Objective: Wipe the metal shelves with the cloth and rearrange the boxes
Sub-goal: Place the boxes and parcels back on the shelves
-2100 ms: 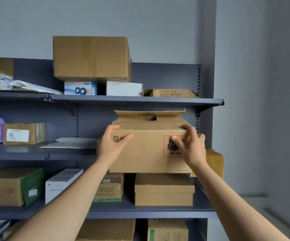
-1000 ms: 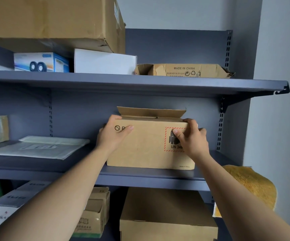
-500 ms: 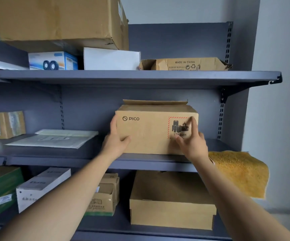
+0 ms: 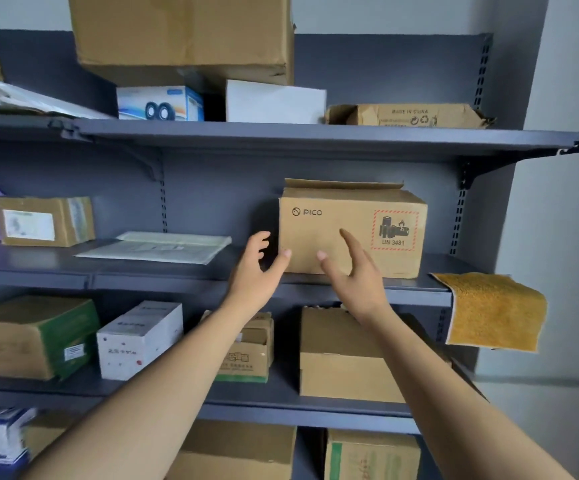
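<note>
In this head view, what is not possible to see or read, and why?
All in the head view:
The PICO box: contents hidden by its cardboard walls.
The large carton on the top shelf: upper part cut off by the picture's top edge.
The label on the small box, left: too blurred to read.
Whether the left hand and right hand, open before the PICO box, touch it: cannot be told.
</note>
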Motion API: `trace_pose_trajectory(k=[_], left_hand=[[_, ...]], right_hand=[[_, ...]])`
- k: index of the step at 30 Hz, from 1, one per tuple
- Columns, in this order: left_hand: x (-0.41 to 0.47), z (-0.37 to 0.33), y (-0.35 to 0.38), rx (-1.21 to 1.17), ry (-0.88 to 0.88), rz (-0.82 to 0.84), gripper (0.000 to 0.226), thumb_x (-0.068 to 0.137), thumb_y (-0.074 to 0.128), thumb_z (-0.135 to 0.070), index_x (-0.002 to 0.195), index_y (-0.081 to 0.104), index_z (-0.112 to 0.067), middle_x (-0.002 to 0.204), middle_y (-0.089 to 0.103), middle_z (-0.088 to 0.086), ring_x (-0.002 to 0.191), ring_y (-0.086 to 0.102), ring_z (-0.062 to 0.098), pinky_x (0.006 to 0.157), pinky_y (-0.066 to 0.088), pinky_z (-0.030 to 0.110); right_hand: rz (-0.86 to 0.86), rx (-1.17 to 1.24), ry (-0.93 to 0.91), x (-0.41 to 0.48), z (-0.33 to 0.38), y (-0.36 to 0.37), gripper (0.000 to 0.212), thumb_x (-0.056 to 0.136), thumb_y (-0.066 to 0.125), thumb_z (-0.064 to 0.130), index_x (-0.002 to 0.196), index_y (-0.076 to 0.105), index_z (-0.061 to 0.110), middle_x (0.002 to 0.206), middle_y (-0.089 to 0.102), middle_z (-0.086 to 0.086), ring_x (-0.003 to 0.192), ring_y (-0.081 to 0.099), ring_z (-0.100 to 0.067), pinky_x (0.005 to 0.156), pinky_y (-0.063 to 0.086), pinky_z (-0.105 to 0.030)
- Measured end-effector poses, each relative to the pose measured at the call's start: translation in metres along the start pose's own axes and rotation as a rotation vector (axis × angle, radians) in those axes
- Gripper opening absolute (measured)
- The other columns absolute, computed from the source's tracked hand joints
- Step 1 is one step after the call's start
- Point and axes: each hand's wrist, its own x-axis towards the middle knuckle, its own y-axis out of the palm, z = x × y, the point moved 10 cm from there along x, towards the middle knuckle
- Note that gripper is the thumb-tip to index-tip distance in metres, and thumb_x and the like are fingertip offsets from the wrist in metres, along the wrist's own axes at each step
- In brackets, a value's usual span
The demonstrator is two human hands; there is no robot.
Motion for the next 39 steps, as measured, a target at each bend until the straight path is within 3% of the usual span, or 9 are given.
trace_pose_trajectory(k=[5,10,17,23,28,34,39], left_hand=[[-0.026,0.017,-0.071,-0.055,0.007,0.029,0.054,0.094,0.064,-0.046,0.143,0.044,-0.034,0.145,0.05,-0.009,0.133,0.046,0.01,0.109,0.04,0.035],[-0.056,0.046,-0.154,-0.07,-0.029,0.034,0.05,0.094,0.064,-0.048,0.139,0.045,-0.038,0.139,0.054,-0.01,0.13,0.049,0.009,0.108,0.041,0.034],[-0.109,0.098,-0.215,-0.083,-0.092,0.095,0.049,0.092,0.066,-0.05,0.136,0.048,-0.036,0.133,0.058,-0.01,0.126,0.052,0.007,0.106,0.043,0.034],[-0.146,0.169,-0.204,-0.061,-0.204,0.154,0.05,0.092,0.067,-0.05,0.135,0.051,-0.031,0.129,0.06,-0.008,0.123,0.055,0.009,0.103,0.043,0.031],[-0.185,0.259,-0.172,-0.032,-0.393,0.206,0.043,0.093,0.068,-0.043,0.13,0.055,-0.026,0.128,0.062,-0.003,0.121,0.057,0.011,0.102,0.045,0.029],[-0.236,0.364,-0.135,0.072,-0.575,0.311,0.064,0.071,0.06,-0.073,0.118,0.059,-0.03,0.12,0.066,-0.009,0.114,0.06,0.009,0.102,0.049,0.035],[-0.282,0.438,-0.101,0.03,-0.746,0.346,0.059,0.077,0.069,-0.062,0.119,0.061,-0.022,0.116,0.068,-0.005,0.11,0.063,0.008,0.097,0.053,0.035]], right_hand=[[0.058,0.044,-0.011,-0.046,0.059,0.066,0.07,0.095,0.06,0.056,0.156,0.036,0.03,0.159,0.04,0.005,0.146,0.035,-0.012,0.11,0.029,-0.024],[0.081,0.074,0.029,-0.091,0.102,0.124,0.068,0.094,0.06,0.059,0.153,0.039,0.033,0.155,0.045,0.007,0.143,0.039,-0.013,0.117,0.036,-0.039],[0.126,0.087,0.112,-0.157,0.123,0.196,0.065,0.092,0.063,0.06,0.149,0.043,0.036,0.148,0.051,0.009,0.139,0.044,-0.011,0.114,0.039,-0.036],[0.195,0.094,0.257,-0.209,0.069,0.239,0.067,0.093,0.064,0.055,0.15,0.042,0.03,0.148,0.05,0.012,0.139,0.044,-0.011,0.113,0.04,-0.035],[0.262,0.1,0.438,-0.257,-0.022,0.29,0.064,0.091,0.068,0.053,0.145,0.048,0.027,0.144,0.055,0.007,0.135,0.049,-0.013,0.112,0.041,-0.036],[0.358,0.126,0.664,-0.324,-0.121,0.344,0.061,0.092,0.067,0.051,0.144,0.047,0.027,0.144,0.053,0.004,0.133,0.051,-0.019,0.106,0.045,-0.035],[0.435,0.045,0.795,-0.373,-0.186,0.372,0.058,0.09,0.07,0.05,0.14,0.053,0.024,0.132,0.059,0.007,0.128,0.055,-0.016,0.104,0.046,-0.035]])
